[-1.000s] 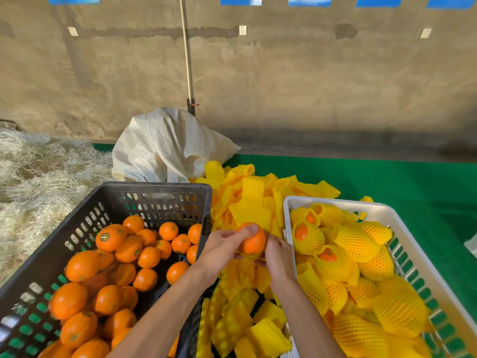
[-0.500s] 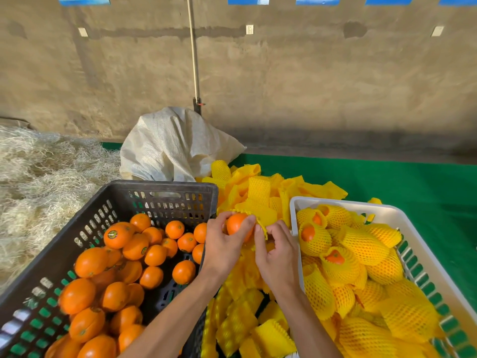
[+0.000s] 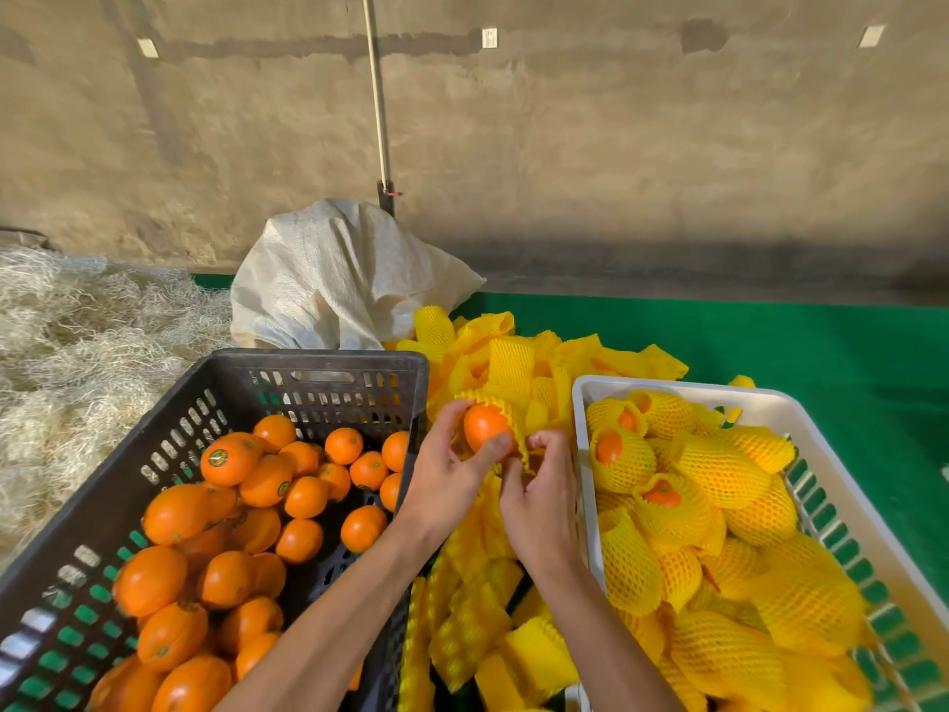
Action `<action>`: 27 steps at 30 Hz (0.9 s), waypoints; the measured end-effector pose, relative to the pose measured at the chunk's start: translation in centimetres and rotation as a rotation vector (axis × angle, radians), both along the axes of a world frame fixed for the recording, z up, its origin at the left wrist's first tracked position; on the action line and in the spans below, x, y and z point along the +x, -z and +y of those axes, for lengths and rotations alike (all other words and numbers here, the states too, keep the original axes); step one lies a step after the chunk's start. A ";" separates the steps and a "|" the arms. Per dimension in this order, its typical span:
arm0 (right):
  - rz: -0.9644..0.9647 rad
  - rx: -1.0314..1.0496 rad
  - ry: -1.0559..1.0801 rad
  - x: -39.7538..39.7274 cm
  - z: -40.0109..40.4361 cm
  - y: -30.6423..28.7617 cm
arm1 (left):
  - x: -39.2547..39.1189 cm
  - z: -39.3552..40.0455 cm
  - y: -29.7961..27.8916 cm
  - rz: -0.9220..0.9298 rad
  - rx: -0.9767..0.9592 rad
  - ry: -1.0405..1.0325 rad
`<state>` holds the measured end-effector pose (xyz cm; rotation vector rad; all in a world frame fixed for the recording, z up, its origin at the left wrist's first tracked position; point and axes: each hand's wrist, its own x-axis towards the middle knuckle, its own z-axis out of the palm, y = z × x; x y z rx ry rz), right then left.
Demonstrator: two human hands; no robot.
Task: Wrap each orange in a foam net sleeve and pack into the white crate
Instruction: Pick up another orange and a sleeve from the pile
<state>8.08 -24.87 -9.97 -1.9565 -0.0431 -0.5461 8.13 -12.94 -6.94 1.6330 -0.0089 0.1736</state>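
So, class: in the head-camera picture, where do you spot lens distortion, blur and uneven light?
Head view: wide-angle bending curves the pole and the wall's base; the oranges at the lower left edge look smeared, while the orange held by the left hand is sharp; light is soft, with a dark band along the wall's foot.

Wrapped fruit (image 3: 719, 470) crowds the white crate (image 3: 842, 511); far corner open.

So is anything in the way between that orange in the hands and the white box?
Nothing visible blocks it. The orange, held by the left hand and half in its foam net sleeve pinched by the right hand, sits just left of the white crate. Only the crate's low rim lies between.
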 end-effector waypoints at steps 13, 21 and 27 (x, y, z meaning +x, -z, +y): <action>-0.027 -0.152 -0.052 -0.7 0.3 -0.4 | 0.6 0.6 0.9 -0.072 0.224 -0.194; -0.404 -0.340 -0.001 -1.0 0.1 -0.8 | 0.1 0.6 0.8 -0.135 0.205 -0.251; -0.518 -0.180 -0.041 -0.9 -0.6 -0.7 | -0.4 0.8 0.7 -0.193 0.458 -0.144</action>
